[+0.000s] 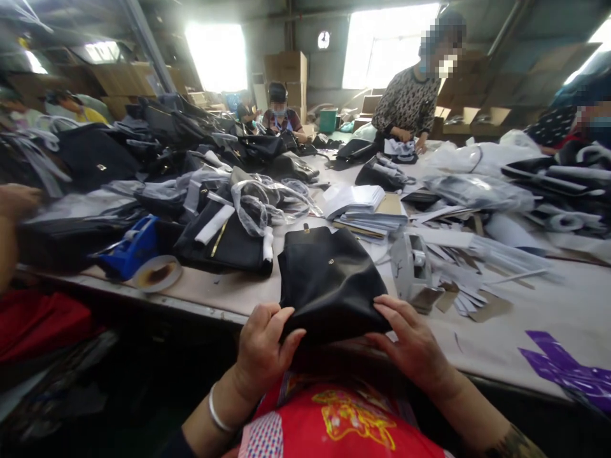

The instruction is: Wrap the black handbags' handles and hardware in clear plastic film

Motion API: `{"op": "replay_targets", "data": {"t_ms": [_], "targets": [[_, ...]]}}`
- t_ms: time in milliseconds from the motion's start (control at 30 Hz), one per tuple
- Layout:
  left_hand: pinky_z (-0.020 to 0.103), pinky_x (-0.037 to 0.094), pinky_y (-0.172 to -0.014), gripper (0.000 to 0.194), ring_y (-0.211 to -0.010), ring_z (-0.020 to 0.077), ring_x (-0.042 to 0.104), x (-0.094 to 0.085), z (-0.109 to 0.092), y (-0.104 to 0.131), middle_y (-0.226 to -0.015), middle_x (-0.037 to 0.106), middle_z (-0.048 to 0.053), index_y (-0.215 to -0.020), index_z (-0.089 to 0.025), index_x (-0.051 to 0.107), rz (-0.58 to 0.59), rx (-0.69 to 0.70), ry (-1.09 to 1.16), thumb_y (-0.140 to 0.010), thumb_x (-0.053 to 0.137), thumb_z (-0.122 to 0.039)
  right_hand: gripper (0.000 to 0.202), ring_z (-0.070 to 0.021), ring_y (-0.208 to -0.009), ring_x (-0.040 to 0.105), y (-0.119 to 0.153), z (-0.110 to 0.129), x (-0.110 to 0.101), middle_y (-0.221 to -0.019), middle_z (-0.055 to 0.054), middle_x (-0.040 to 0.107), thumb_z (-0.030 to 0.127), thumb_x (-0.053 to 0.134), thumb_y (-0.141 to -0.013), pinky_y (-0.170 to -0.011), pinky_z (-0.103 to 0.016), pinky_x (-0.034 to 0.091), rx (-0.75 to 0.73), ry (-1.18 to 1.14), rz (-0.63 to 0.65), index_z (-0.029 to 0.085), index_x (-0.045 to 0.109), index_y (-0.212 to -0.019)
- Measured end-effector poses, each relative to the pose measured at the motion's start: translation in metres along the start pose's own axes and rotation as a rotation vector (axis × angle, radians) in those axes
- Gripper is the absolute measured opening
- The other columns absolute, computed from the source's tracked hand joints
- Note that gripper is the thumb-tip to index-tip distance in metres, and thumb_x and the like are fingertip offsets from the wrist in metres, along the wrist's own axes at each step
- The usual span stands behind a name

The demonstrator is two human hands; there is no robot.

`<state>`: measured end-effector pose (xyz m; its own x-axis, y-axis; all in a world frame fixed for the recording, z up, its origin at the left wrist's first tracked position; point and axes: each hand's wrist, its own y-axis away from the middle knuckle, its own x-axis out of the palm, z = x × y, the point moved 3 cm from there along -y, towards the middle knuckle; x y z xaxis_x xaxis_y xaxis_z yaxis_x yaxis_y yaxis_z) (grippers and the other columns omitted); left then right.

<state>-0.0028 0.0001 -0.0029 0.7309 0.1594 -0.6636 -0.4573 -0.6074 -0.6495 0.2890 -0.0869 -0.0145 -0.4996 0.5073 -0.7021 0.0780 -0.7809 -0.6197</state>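
A black leather-look bag (334,273) lies at the table's near edge, its bottom towards me, with a small metal clasp part on its face. My left hand (267,343) grips its lower left corner between thumb and fingers. At the lower right corner, my right hand (405,334) holds it the same way, fingers on top and thumb below. To the left, close to the bag, lies another black bag (238,245) with a gold zip and white-wrapped parts.
A blue tape dispenser (131,248) and a tape roll (157,273) sit on the left. Stacked papers (365,210), a white device (410,264), paper scraps (470,296) and purple plastic (566,366) lie to the right. Bags pile up behind; a co-worker (410,102) stands across the table (491,340).
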Motion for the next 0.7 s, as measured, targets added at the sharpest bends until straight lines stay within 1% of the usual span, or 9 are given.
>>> {"op": "replay_targets", "data": {"t_ms": [33, 67, 167, 233, 267, 367, 467, 533, 700], "targets": [[0.034, 0.052, -0.073, 0.019, -0.082, 0.0214, 0.059, -0.004, 0.003, -0.005, -0.088, 0.060, 0.008, -0.103, -0.019, 0.069, 0.051, -0.028, 0.058, -0.093, 0.063, -0.033, 0.035, -0.0292, -0.109, 0.066, -0.004, -0.001, -0.002, -0.118, -0.014, 0.067, 0.031, 0.071, -0.090, -0.094, -0.045, 0.058, -0.015, -0.022, 0.042, 0.022, 0.064, -0.122], [0.033, 0.051, -0.069, 0.022, -0.075, 0.0194, 0.058, -0.007, 0.007, -0.013, -0.080, 0.058, 0.006, -0.089, -0.019, 0.069, 0.124, -0.061, 0.127, -0.096, 0.057, -0.036, 0.026, -0.0272, -0.105, 0.067, -0.009, -0.001, -0.004, -0.113, -0.012, 0.069, 0.030, 0.069, -0.091, -0.090, -0.041, 0.059, -0.031, -0.048, 0.088, 0.022, 0.066, -0.115], [0.028, 0.046, -0.061, 0.048, -0.061, 0.0149, 0.053, -0.009, 0.034, -0.048, -0.064, 0.053, 0.002, -0.063, -0.020, 0.061, 0.329, -0.187, 0.243, -0.102, 0.042, -0.041, 0.008, -0.0226, -0.094, 0.068, -0.022, 0.001, -0.009, -0.100, -0.009, 0.070, 0.025, 0.066, -0.093, -0.081, -0.034, 0.059, -0.076, -0.127, 0.197, 0.023, 0.067, -0.100], [0.030, 0.050, -0.072, 0.044, -0.071, 0.0170, 0.059, -0.006, 0.059, -0.078, -0.070, 0.061, 0.004, -0.067, -0.020, 0.064, 0.243, -0.256, 0.154, -0.100, 0.047, -0.044, 0.004, -0.0217, -0.090, 0.068, -0.028, 0.003, -0.010, -0.097, -0.008, 0.070, 0.024, 0.066, -0.093, -0.079, -0.033, 0.058, -0.106, -0.156, 0.216, 0.023, 0.067, -0.097], [0.032, 0.050, -0.084, 0.037, -0.085, 0.0201, 0.063, -0.001, 0.070, -0.093, -0.082, 0.066, 0.007, -0.078, -0.019, 0.069, 0.200, -0.261, 0.114, -0.099, 0.048, -0.042, 0.004, -0.0217, -0.089, 0.068, -0.029, 0.003, -0.010, -0.096, -0.008, 0.070, 0.023, 0.066, -0.092, -0.078, -0.033, 0.058, -0.115, -0.162, 0.220, 0.023, 0.067, -0.096], [0.035, 0.046, -0.101, 0.031, -0.112, 0.0257, 0.063, 0.029, 0.095, -0.130, -0.114, 0.070, 0.013, -0.108, -0.016, 0.071, 0.196, -0.308, 0.146, -0.093, 0.058, -0.041, 0.005, -0.0218, -0.088, 0.068, -0.028, 0.004, -0.010, -0.095, -0.008, 0.070, 0.022, 0.066, -0.092, -0.077, -0.033, 0.058, -0.125, -0.167, 0.228, 0.023, 0.067, -0.096], [0.031, 0.050, -0.090, 0.030, -0.096, 0.0225, 0.067, 0.068, 0.103, -0.150, -0.097, 0.074, 0.009, -0.094, -0.017, 0.073, 0.309, -0.370, 0.210, -0.095, 0.056, -0.041, 0.006, -0.0224, -0.090, 0.068, -0.025, 0.002, -0.011, -0.097, -0.008, 0.070, 0.021, 0.067, -0.091, -0.079, -0.034, 0.058, -0.109, -0.165, 0.218, 0.023, 0.066, -0.097], [0.030, 0.050, -0.081, 0.036, -0.080, 0.0203, 0.065, 0.086, 0.107, -0.158, -0.077, 0.070, 0.006, -0.079, -0.017, 0.071, 0.303, -0.417, 0.200, -0.096, 0.053, -0.042, 0.005, -0.0225, -0.091, 0.068, -0.023, 0.001, -0.013, -0.096, -0.007, 0.070, 0.021, 0.067, -0.091, -0.079, -0.034, 0.057, -0.095, -0.165, 0.216, 0.023, 0.065, -0.095], [0.029, 0.045, -0.067, 0.033, -0.065, 0.0171, 0.058, 0.094, 0.136, -0.169, -0.068, 0.066, 0.005, -0.077, -0.013, 0.069, 0.193, -0.573, 0.140, -0.096, 0.053, -0.036, 0.005, -0.0211, -0.086, 0.067, -0.022, 0.002, -0.019, -0.094, -0.006, 0.069, 0.021, 0.067, -0.090, -0.073, -0.032, 0.056, -0.064, -0.145, 0.229, 0.024, 0.064, -0.089]]}}
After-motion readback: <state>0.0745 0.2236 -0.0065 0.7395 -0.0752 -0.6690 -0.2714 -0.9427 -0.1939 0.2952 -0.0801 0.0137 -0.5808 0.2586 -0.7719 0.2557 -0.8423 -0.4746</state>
